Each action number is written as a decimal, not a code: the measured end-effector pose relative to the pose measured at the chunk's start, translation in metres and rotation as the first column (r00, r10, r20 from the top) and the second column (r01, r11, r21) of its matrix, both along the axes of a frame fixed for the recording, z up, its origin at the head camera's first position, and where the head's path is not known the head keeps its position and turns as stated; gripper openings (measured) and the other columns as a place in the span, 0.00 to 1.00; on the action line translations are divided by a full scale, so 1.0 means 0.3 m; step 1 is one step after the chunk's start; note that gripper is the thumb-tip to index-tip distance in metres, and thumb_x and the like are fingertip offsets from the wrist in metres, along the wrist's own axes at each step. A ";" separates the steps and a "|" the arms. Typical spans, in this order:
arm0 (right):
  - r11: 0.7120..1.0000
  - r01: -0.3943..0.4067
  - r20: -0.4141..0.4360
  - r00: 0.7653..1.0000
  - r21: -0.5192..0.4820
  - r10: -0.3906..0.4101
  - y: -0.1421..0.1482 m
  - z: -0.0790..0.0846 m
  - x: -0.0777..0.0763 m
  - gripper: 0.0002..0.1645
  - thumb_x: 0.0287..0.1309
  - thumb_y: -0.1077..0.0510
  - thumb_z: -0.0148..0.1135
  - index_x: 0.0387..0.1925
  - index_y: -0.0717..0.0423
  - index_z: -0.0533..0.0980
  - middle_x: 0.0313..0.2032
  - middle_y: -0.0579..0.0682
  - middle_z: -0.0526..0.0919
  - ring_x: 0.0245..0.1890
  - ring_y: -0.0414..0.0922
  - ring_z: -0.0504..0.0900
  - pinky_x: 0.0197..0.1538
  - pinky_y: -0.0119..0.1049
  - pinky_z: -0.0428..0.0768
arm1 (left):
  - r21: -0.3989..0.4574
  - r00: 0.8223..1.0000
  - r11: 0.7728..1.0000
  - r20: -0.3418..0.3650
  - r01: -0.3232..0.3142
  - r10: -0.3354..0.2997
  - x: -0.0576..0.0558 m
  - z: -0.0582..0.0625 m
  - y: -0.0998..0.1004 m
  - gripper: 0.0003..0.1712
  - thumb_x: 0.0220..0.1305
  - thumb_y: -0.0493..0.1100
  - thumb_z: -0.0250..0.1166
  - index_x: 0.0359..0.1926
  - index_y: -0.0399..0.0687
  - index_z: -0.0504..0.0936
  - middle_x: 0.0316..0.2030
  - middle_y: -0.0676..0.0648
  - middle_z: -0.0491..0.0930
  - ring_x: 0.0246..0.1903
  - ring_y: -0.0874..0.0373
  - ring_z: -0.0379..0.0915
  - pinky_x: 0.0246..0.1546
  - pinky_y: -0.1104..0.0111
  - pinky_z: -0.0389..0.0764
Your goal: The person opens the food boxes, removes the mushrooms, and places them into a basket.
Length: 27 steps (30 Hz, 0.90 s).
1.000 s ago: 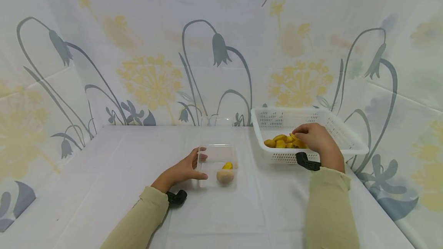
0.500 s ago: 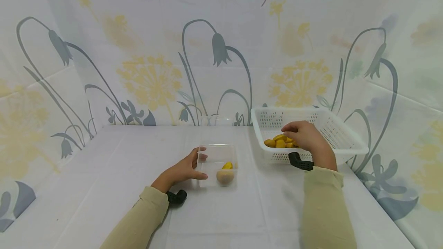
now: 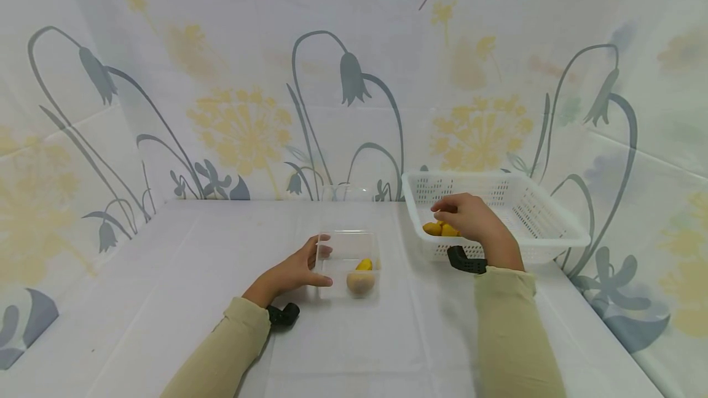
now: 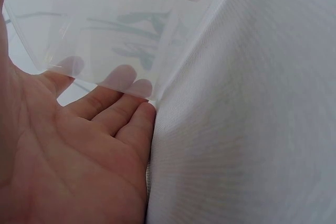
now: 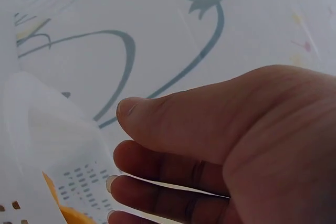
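Note:
A clear plastic container (image 3: 338,290) stands on the white table, with a rounded beige item (image 3: 361,282) and a small yellow piece (image 3: 364,265) inside. My left hand (image 3: 290,272) holds it at its left side, thumb toward the front and fingers around the back; in the left wrist view fingertips (image 4: 122,77) show through the plastic. Over the left half of a white perforated basket (image 3: 558,242) hovers my right hand (image 3: 474,218), fingers loosely bent and nothing visible between them. Yellow fruit-like pieces (image 3: 433,229) lie in the basket below it, partly hidden by the hand.
A second clear plastic piece (image 3: 347,193) stands behind the container at the table's back edge, hard to make out. Floral cloth (image 3: 243,134) hangs behind and on both sides. White cloth covers the table (image 3: 182,250).
My right hand has moved left across the basket, over the yellow pieces, covering more of them. The left hand and the container have stayed in place.

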State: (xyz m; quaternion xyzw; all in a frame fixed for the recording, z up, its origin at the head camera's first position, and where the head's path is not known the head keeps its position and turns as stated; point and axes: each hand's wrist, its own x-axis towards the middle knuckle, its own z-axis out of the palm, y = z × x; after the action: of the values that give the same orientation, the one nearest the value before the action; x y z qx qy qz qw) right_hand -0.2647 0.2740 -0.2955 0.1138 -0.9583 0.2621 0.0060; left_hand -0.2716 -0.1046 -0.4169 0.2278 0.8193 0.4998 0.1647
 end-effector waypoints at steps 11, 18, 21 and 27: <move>0.992 -0.128 -0.037 0.991 -0.009 0.128 -0.102 -0.008 0.006 0.15 0.66 0.53 0.57 0.50 0.52 0.80 0.44 0.51 0.85 0.42 0.47 0.81 0.49 0.44 0.78 | 0.000 1.000 1.000 0.005 -0.007 0.007 -0.001 -0.001 0.001 0.56 0.52 0.43 0.75 0.73 0.52 0.47 0.71 0.39 0.59 0.75 0.45 0.44 0.73 0.50 0.51; 0.985 -0.166 -0.042 0.985 0.036 0.167 -0.166 -0.005 0.015 0.14 0.65 0.53 0.58 0.48 0.51 0.81 0.43 0.49 0.85 0.44 0.46 0.80 0.49 0.44 0.79 | 0.013 1.000 1.000 0.019 -0.013 0.013 0.003 0.003 0.003 0.56 0.52 0.42 0.75 0.73 0.53 0.48 0.71 0.40 0.59 0.75 0.46 0.45 0.74 0.51 0.50; 0.985 -0.165 -0.044 0.985 0.048 0.167 -0.179 -0.008 0.014 0.13 0.65 0.53 0.58 0.48 0.50 0.81 0.42 0.48 0.85 0.43 0.45 0.80 0.48 0.43 0.79 | 0.014 1.000 1.000 0.019 -0.009 0.009 0.002 0.003 0.003 0.56 0.52 0.43 0.75 0.73 0.53 0.48 0.71 0.40 0.59 0.75 0.46 0.46 0.73 0.50 0.50; 0.982 -0.177 -0.046 0.982 0.066 0.181 -0.205 -0.015 0.013 0.13 0.65 0.51 0.59 0.48 0.47 0.81 0.40 0.45 0.84 0.41 0.43 0.79 0.45 0.40 0.79 | 0.006 1.000 1.000 0.022 -0.005 0.004 0.001 0.002 0.000 0.56 0.52 0.45 0.75 0.73 0.54 0.47 0.71 0.40 0.59 0.75 0.46 0.45 0.73 0.50 0.51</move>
State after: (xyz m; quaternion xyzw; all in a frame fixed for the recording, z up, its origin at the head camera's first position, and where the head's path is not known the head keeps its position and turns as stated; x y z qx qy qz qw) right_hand -0.2610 0.2126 -0.3000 0.2064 -0.9513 0.2291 0.0035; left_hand -0.2713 -0.1045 -0.4163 0.2209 0.8163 0.5053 0.1718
